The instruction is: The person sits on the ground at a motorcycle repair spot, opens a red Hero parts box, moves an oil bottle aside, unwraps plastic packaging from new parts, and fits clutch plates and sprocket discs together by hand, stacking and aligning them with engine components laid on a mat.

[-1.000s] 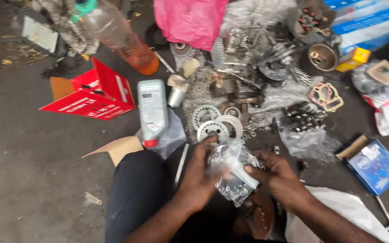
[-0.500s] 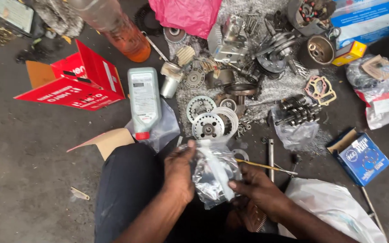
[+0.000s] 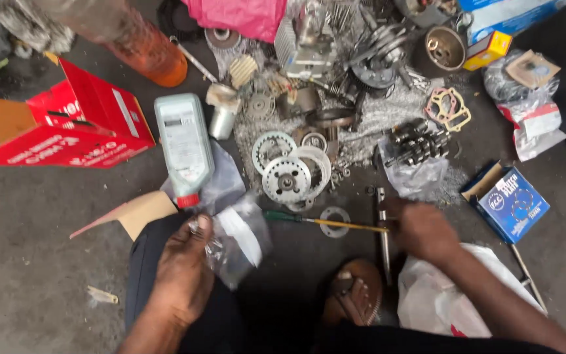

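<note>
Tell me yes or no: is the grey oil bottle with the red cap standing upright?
No: the grey oil bottle lies flat on the ground, red cap toward the person, just above the left hand.

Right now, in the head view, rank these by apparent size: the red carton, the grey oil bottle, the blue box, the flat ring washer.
1. red carton
2. grey oil bottle
3. blue box, close to the bottle in apparent size, so that order is unsure
4. flat ring washer
</note>
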